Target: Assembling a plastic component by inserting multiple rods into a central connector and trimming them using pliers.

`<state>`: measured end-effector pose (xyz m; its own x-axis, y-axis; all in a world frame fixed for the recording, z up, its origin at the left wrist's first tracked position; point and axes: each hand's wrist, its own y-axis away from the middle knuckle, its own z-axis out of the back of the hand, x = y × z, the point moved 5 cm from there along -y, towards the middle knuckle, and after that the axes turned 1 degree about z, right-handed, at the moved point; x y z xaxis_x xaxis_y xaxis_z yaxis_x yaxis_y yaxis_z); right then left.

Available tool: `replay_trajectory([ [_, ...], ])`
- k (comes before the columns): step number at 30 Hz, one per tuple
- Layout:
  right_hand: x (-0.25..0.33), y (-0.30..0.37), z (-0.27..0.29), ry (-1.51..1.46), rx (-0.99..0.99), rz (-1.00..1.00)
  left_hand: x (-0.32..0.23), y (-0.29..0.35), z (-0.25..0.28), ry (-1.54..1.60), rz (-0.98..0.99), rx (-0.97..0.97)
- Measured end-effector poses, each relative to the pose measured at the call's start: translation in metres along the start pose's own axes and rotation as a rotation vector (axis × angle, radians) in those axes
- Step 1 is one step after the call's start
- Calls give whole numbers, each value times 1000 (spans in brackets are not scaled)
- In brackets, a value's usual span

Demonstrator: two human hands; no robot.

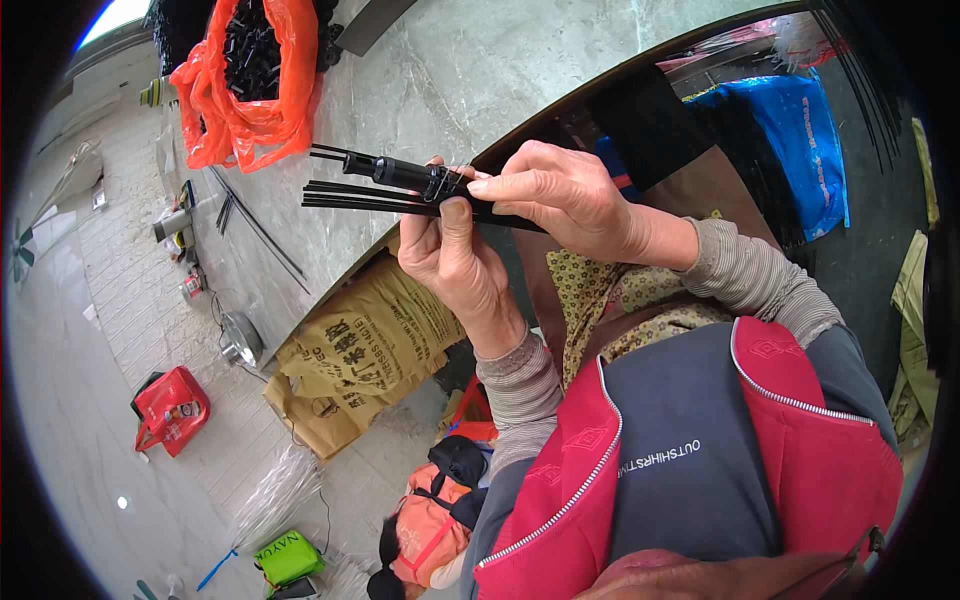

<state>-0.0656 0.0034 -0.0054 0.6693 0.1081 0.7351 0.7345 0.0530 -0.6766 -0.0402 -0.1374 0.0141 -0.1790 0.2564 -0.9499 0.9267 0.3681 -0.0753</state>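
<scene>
My left hand (455,262) is closed around a bundle of thin black rods (355,199), its thumb pressed on top. Just above the bundle lies a black stepped cylindrical fitting (400,174) with thin rods sticking out of its far-left end. Fine wire (452,178) loops around the fitting's near end. Over that end my right hand (570,200) pinches with thumb and forefinger; what sits between those fingertips is too small and covered to tell. Both hands are just off the stone tabletop's edge, and the right ends of the rods pass behind my right hand.
An orange plastic bag (268,120) of small black parts stands on the grey stone table (450,80). Loose black rods (260,230) lie nearby. Below are a brown paper sack (370,340), a red bag (175,410) and another person (430,525). A blue sack (800,150) is at right.
</scene>
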Motion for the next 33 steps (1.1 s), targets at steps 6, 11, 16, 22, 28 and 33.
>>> replay_trajectory([
  [6,5,2,-4,103,45,-3,-2,-1,-1,-34,-13,23],
  [11,7,0,-4,82,21,-67,-4,2,-6,-53,-70,0],
  [16,3,-4,-1,-29,29,-179,-3,4,-5,-99,-89,-62],
  [22,-4,0,5,-356,58,-651,-1,0,-5,-53,-28,62],
  [28,-1,-7,11,-255,198,-603,-2,-1,-8,-19,-32,118],
  [33,3,-13,15,-256,217,-626,-6,4,-16,-14,-31,122],
])
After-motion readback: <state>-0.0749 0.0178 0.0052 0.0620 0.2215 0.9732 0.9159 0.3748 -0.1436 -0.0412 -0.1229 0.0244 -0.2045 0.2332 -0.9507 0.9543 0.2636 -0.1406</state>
